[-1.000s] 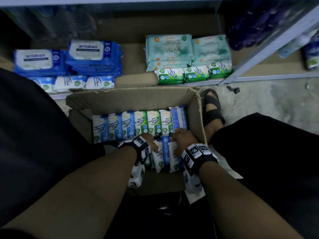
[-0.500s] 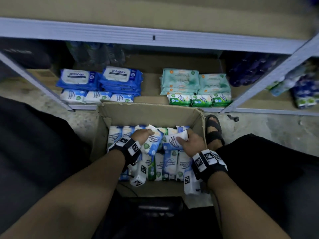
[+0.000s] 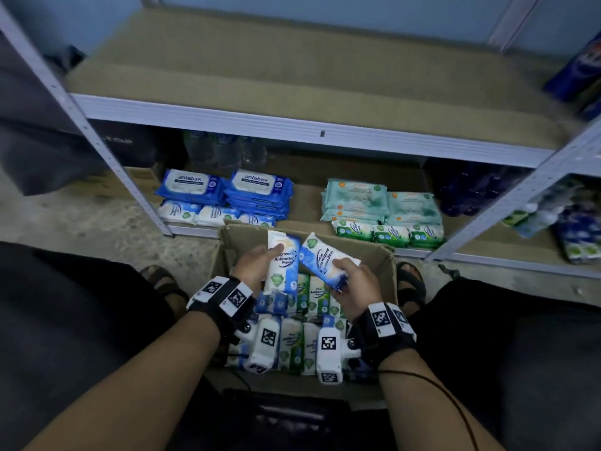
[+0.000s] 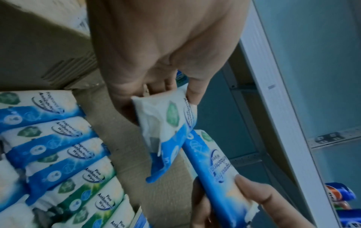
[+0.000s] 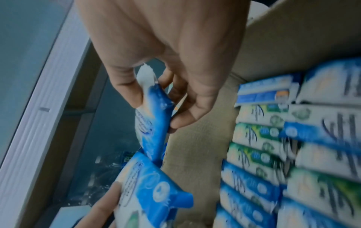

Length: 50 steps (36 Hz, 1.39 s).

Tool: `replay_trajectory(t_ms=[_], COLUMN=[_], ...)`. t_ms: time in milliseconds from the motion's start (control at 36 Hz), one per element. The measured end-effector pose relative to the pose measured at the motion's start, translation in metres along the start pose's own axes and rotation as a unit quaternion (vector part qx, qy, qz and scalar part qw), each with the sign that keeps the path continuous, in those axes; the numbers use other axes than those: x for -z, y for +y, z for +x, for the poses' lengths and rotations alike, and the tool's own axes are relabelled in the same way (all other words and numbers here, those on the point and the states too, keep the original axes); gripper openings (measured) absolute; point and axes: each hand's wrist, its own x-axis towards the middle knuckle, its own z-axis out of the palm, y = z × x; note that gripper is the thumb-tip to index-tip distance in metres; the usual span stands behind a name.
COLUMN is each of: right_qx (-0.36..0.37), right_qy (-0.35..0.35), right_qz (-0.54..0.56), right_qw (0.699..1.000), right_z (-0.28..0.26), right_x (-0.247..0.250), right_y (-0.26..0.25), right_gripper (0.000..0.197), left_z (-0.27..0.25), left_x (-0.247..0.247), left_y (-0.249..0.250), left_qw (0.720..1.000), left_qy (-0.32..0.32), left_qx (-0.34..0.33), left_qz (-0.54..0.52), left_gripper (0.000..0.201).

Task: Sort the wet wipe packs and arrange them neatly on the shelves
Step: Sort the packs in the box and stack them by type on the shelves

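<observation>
1. The left hand [image 3: 252, 266] has its grip round one blue wipe pack [image 3: 282, 262]; the right hand [image 3: 353, 284] pinches a second blue pack [image 3: 325, 259]. Both are held above the cardboard box [image 3: 374, 255], their top corners almost touching.
2. The box's far rim stands just before the bottom shelf [image 3: 305, 203].
3. On that shelf a bare strip lies between the blue stacks [image 3: 257, 193] and the teal stacks [image 3: 380, 203].
4. The middle shelf [image 3: 292, 76] above is open.
5. Sandalled feet flank the box.

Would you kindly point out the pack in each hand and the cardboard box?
left-hand pack [image 3: 282, 262]: head view, middle of its printed front.
right-hand pack [image 3: 326, 259]: head view, middle of its printed front.
cardboard box [image 3: 374, 255]: head view, inner far wall.
</observation>
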Motion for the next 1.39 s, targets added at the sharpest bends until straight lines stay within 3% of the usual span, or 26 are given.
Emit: replay_trajectory(t_ms=[56, 83, 194, 306, 444, 556, 639, 805, 889, 1000, 1111, 1139, 1278, 1333, 1389], right_qx=[-0.011, -0.014, -0.023, -0.026, -0.026, -0.004, 0.013, 0.034, 0.062, 0.087, 0.109, 0.115, 0.112, 0.112, 0.118], right_qy=[-0.019, -0.028, -0.079, -0.085, -0.070, -0.112, -0.139, -0.187, -0.162, -0.137, -0.135, -0.139, -0.160, -0.156, -0.149], right_qz=[0.039, 0.055, 0.097, 0.103, 0.097, 0.066, 0.027, -0.028, -0.057, -0.112, -0.161, -0.174, -0.198, -0.229, -0.270], right_qw=[0.999, 0.998, 0.992, 0.991, 0.993, 0.991, 0.990, 0.981, 0.983, 0.980, 0.972, 0.968, 0.960, 0.954, 0.944], right_z=[-0.002, -0.004, -0.008, -0.004, 0.004, 0.005, 0.003, -0.003, 0.000, 0.003, 0.003, 0.003, 0.001, 0.004, 0.009], right_x=[-0.006, -0.010, -0.021, -0.027, -0.028, -0.033, -0.037, -0.047, -0.047, -0.046, -0.047, -0.047, -0.048, -0.046, -0.045], right_y=[0.000, -0.001, -0.007, -0.007, -0.005, -0.005, -0.001, 0.012, 0.019, 0.024, 0.026, 0.026, 0.025, 0.026, 0.026], right_gripper=[0.033, 0.034, 0.018, 0.024, 0.027, 0.025, 0.019, 0.035, 0.029, 0.036, 0.066, 0.066, 0.030, 0.035, 0.058], left_z=[-0.019, -0.021, -0.021, -0.021, -0.025, -0.020, -0.024, -0.031, -0.039, -0.048, -0.045, -0.044, -0.035, -0.032, -0.030], left_x=[0.000, 0.001, 0.013, 0.026, 0.038, 0.050, 0.053, 0.049, 0.044, 0.043, 0.045, 0.045, 0.048, 0.050, 0.053], left_y=[0.011, 0.012, 0.014, 0.015, 0.018, 0.015, 0.017, 0.016, 0.016, 0.017, 0.013, 0.013, 0.007, 0.005, 0.004], left_qw=[1.000, 0.999, 0.998, 0.996, 0.992, 0.990, 0.989, 0.991, 0.989, 0.986, 0.982, 0.981, 0.978, 0.974, 0.971], left_qy=[0.006, 0.004, 0.001, 0.020, 0.021, 0.012, -0.022, -0.070, -0.104, -0.144, -0.148, -0.143, -0.100, -0.098, -0.104], left_qx=[-0.019, -0.024, -0.030, -0.014, -0.009, -0.028, -0.033, -0.035, -0.050, -0.087, -0.106, -0.110, -0.131, -0.137, -0.136], left_qz=[-0.014, -0.026, -0.053, -0.087, -0.124, -0.136, -0.143, -0.104, -0.093, -0.010, 0.057, 0.074, 0.126, 0.151, 0.168], left_gripper=[0.029, 0.024, 0.032, 0.050, 0.025, 0.037, 0.035, 0.030, 0.040, 0.055, 0.058, 0.060, 0.058, 0.053, 0.050])
